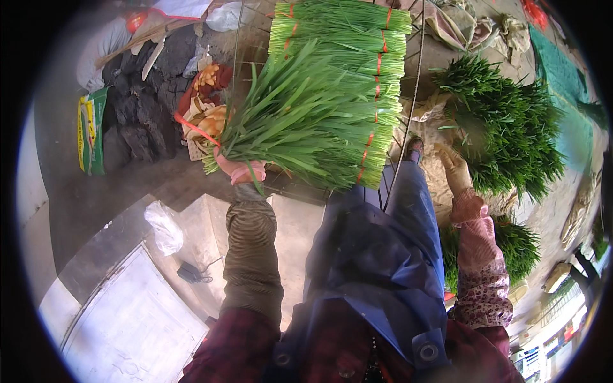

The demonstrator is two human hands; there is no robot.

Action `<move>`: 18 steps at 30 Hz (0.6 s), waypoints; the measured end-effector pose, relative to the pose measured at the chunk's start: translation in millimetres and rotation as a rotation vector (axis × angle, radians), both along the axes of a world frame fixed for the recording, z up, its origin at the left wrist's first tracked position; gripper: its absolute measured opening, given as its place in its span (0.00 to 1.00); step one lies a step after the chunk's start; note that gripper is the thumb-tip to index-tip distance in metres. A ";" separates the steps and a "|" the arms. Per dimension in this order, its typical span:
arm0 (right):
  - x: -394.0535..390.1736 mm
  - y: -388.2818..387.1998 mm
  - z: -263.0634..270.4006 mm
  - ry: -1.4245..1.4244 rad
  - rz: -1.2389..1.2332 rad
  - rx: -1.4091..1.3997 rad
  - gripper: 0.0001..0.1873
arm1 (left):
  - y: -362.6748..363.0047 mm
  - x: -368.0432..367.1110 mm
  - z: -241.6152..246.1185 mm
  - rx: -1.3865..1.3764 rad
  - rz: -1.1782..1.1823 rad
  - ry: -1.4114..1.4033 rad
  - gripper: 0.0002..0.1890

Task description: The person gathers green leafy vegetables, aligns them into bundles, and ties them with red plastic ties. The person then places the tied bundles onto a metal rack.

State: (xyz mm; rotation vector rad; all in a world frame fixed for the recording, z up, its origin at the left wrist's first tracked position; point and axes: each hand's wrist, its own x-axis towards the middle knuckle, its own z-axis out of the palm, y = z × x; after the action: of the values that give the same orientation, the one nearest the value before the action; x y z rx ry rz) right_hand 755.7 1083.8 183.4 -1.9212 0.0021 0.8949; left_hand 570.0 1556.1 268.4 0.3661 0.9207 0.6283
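My left hand (241,171), in a pink glove, grips a bundle of garlic chives (287,110) near its cut stems. A red tie (197,129) circles those stems, and the long leaves fan over other bundles. Beneath and beyond lies a row of tied chive bundles (390,103), pale stem ends on the right, on a wire rack (311,189). My right hand (455,167), in a light glove, is empty with its fingers apart. It is beside a dark green heap of loose chives (507,129) on the right.
Thin cords or rods (415,81) rise at both sides of the rack. Left of it lie dark bundled sheeting (143,105) and a yellow-green bag (93,131). A second chive heap (515,249) is by my right forearm. A white panel (136,311) stands lower left, near a plastic bag (164,227).
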 end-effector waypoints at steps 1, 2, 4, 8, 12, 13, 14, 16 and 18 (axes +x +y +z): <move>6.0 8.8 6.8 -0.008 -0.041 0.046 0.17 | -7.8 7.3 2.2 0.080 0.077 0.158 0.37; 13.1 19.7 16.9 0.021 -0.115 0.041 0.15 | -16.0 10.7 6.9 0.032 0.064 0.136 0.34; 25.2 47.6 45.8 -0.239 -0.148 0.308 0.12 | -25.9 19.8 13.7 0.014 0.075 0.154 0.34; 30.1 105.8 127.2 -0.361 -0.173 0.570 0.14 | -40.7 31.6 21.3 0.115 0.085 0.177 0.34; 24.0 149.9 174.8 -0.712 0.145 0.318 0.15 | -50.1 41.8 28.5 0.140 0.063 0.132 0.34; 24.1 155.5 178.8 -0.824 0.248 0.250 0.15 | -52.1 45.0 29.9 0.155 0.065 0.131 0.34; 22.8 159.1 180.5 -0.800 0.265 0.234 0.18 | -54.1 47.6 31.5 0.175 0.069 0.145 0.33; 21.3 161.9 177.7 -0.845 0.323 0.199 0.18 | -58.0 51.2 34.1 0.160 0.070 0.162 0.33; 19.6 161.0 171.1 -0.855 0.346 0.190 0.17 | -61.3 53.8 35.4 0.161 0.064 0.177 0.33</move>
State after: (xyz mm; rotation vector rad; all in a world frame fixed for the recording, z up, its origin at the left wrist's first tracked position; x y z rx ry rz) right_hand 775.3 1244.8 354.5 -2.0090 -0.9063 0.2081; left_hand 623.7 1494.8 303.7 0.5448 1.0571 0.7391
